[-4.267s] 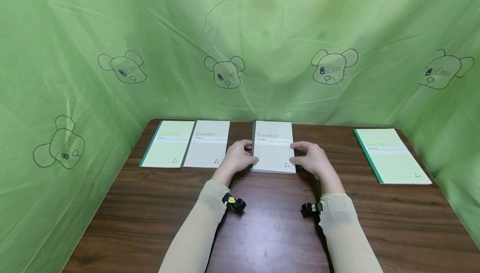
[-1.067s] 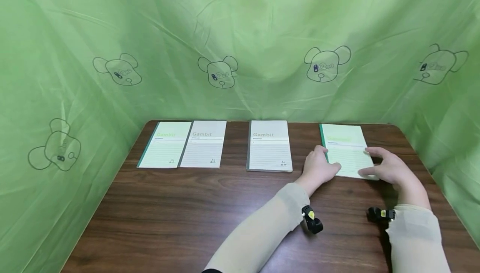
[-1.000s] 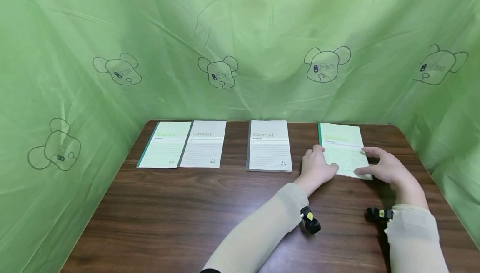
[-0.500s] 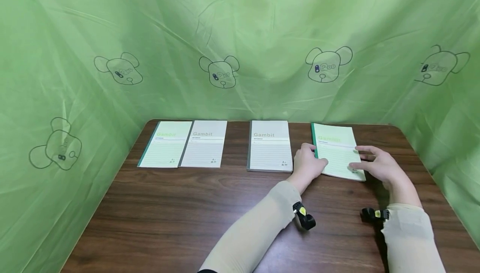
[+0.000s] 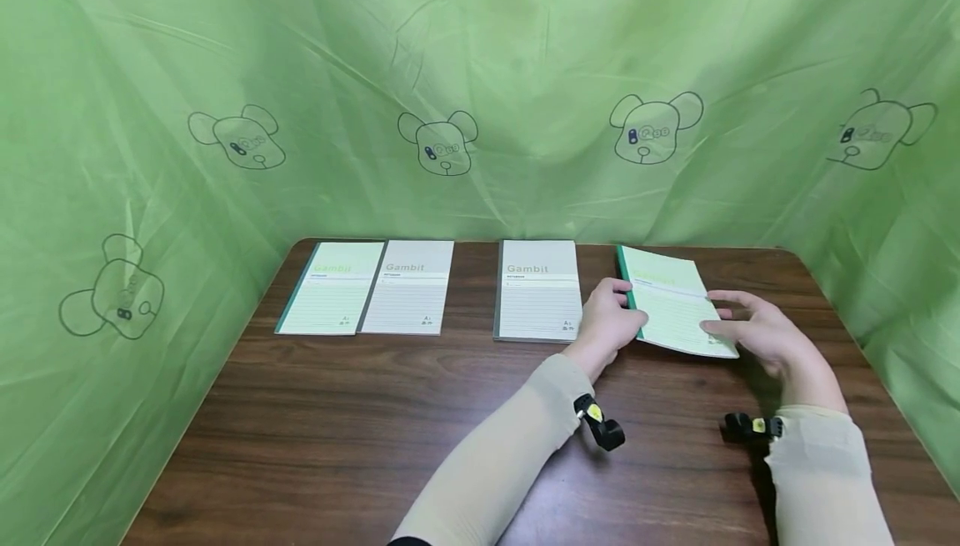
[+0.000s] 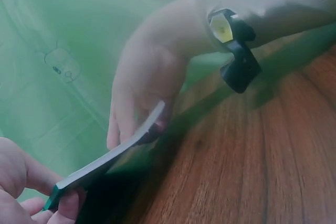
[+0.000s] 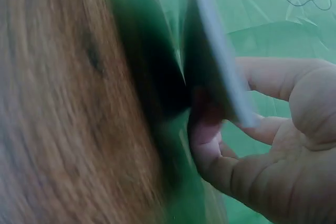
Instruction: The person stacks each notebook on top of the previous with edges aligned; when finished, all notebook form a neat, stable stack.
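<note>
A notebook with a pale green cover point(image 5: 667, 296) and dark green spine is held between both hands on the right of the table. My left hand point(image 5: 607, 317) pinches it at the spine, close beside the grey-spined notebook point(image 5: 536, 304). My right hand point(image 5: 761, 329) grips its right edge, thumb on the cover. In the left wrist view the notebook point(image 6: 105, 158) bends upward toward the right hand point(image 6: 149, 72), its edge raised off the wood. In the right wrist view the fingers of my right hand point(image 7: 278, 150) curl around the notebook's edge point(image 7: 220, 51).
Another pale green notebook point(image 5: 326, 300) and a grey-spined notebook point(image 5: 408, 300) lie side by side at the far left of the brown wooden table point(image 5: 337, 429). A green curtain point(image 5: 525, 46) with bear-face outlines encloses the back and sides.
Both hands have left the middle grey notebook for the green one. That notebook has come leftward from the far right, and its cover now bends with the right edge raised.
</note>
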Demonstrator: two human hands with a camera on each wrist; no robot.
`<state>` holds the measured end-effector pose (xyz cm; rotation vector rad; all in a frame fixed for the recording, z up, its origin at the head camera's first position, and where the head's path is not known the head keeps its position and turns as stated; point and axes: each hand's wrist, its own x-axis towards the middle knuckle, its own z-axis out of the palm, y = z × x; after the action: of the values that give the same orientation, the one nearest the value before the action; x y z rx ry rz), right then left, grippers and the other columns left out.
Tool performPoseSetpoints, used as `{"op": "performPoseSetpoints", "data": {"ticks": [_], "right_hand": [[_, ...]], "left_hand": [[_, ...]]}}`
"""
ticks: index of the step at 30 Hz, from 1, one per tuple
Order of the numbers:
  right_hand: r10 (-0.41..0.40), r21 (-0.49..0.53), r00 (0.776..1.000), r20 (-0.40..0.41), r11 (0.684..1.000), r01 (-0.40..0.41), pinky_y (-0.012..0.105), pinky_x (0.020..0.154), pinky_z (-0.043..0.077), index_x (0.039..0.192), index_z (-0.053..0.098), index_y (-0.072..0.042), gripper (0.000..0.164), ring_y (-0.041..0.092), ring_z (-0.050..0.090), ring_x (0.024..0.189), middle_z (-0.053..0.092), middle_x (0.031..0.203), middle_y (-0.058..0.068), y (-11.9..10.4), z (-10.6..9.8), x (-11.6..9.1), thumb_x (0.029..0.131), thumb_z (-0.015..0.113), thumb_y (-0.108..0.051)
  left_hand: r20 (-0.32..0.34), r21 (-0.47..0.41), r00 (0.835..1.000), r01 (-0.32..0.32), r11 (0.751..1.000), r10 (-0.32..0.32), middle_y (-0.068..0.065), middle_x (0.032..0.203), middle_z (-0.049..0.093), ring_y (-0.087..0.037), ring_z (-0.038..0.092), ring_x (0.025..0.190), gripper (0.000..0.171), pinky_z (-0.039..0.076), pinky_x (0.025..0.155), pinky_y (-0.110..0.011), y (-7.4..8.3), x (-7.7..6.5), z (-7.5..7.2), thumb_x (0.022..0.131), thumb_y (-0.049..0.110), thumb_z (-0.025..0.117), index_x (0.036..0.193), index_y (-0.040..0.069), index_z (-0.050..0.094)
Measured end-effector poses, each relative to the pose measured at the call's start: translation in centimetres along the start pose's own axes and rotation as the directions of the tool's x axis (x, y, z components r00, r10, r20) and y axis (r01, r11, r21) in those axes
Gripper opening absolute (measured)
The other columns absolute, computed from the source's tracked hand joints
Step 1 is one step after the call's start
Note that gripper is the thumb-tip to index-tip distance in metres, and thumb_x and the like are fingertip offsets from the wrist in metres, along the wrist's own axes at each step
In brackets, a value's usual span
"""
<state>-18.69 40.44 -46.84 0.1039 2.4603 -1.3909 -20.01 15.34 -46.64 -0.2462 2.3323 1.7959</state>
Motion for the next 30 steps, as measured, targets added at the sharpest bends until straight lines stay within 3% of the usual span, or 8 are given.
{"op": "performPoseSetpoints", "data": {"ticks": [3,7,9,11,23,26,30], "right_hand": [[0.008,0.025,0.999,0.031,1.000,-0.009,0.015,0.086,0.047,0.167,0.031,0.005,0.082,0.048,0.037,0.148,0.028,0.165,0.041,0.2,-0.2,-0.1,0.107,0.075,-0.029],[-0.019,0.019,0.999,0.042,1.000,0.018,0.017,0.089,0.050,0.159,0.045,0.006,0.070,0.019,0.057,0.127,0.051,0.149,0.030,0.8,-0.6,-0.1,0.107,0.075,-0.029],[-0.035,0.025,0.999,0.041,0.999,0.034,0.018,0.087,0.052,0.158,0.047,0.006,0.067,0.004,0.057,0.111,0.057,0.141,0.023,1.0,-0.7,-0.1,0.107,0.075,-0.028],[-0.042,0.029,0.998,0.038,0.999,0.041,0.017,0.088,0.052,0.158,0.047,0.005,0.067,0.001,0.057,0.109,0.057,0.139,0.020,1.0,-0.8,-0.1,0.106,0.075,-0.028],[-0.088,-0.017,0.996,0.033,0.996,0.088,0.018,0.090,0.049,0.157,0.050,0.001,0.066,0.002,0.059,0.110,0.063,0.134,0.013,-1.6,0.1,-0.9,0.105,0.077,-0.031],[-0.086,-0.031,0.995,0.044,0.996,0.088,0.020,0.092,0.047,0.159,0.048,0.000,0.069,0.003,0.060,0.111,0.065,0.133,0.013,-2.9,1.0,-1.0,0.105,0.077,-0.032],[-0.114,-0.010,0.991,0.064,0.993,0.115,0.022,0.091,0.050,0.158,0.049,0.001,0.068,0.009,0.064,0.104,0.070,0.122,0.011,-4.9,2.5,-1.1,0.104,0.079,-0.027]], "left_hand": [[0.011,0.000,1.000,-0.007,1.000,0.007,0.005,0.106,0.066,-0.011,0.060,0.087,0.045,0.055,0.073,-0.028,-0.2,0.1,-0.2,0.085,-0.001,0.084,0.123,0.022,0.071],[0.021,0.026,1.000,-0.024,0.999,0.023,0.007,0.101,0.064,-0.011,0.059,0.088,0.045,0.055,0.078,-0.028,-0.7,0.5,-0.4,0.084,-0.001,0.086,0.119,0.022,0.071],[0.029,0.041,0.999,-0.038,0.998,0.037,0.008,0.099,0.064,-0.011,0.058,0.088,0.044,0.054,0.079,-0.028,-0.8,0.6,-0.6,0.084,0.000,0.087,0.119,0.022,0.072],[0.040,0.055,0.998,-0.055,0.997,0.053,0.008,0.098,0.064,-0.010,0.058,0.088,0.043,0.053,0.079,-0.028,-0.8,0.6,-0.9,0.085,0.002,0.088,0.119,0.021,0.071],[0.089,0.084,0.977,-0.203,0.976,0.195,0.008,0.097,0.066,-0.008,0.059,0.087,0.043,0.051,0.081,-0.027,-0.8,0.1,-4.2,0.088,0.004,0.085,0.125,0.018,0.070],[0.103,0.083,0.972,-0.220,0.972,0.211,0.008,0.098,0.066,-0.008,0.059,0.082,0.042,0.051,0.075,-0.026,-1.2,0.1,-5.6,0.089,0.004,0.085,0.126,0.017,0.069],[0.133,0.056,0.970,-0.214,0.975,0.205,0.005,0.105,0.066,-0.010,0.062,0.073,0.043,0.054,0.058,-0.029,-1.7,0.0,-7.9,0.091,0.003,0.084,0.129,0.016,0.067]]}}
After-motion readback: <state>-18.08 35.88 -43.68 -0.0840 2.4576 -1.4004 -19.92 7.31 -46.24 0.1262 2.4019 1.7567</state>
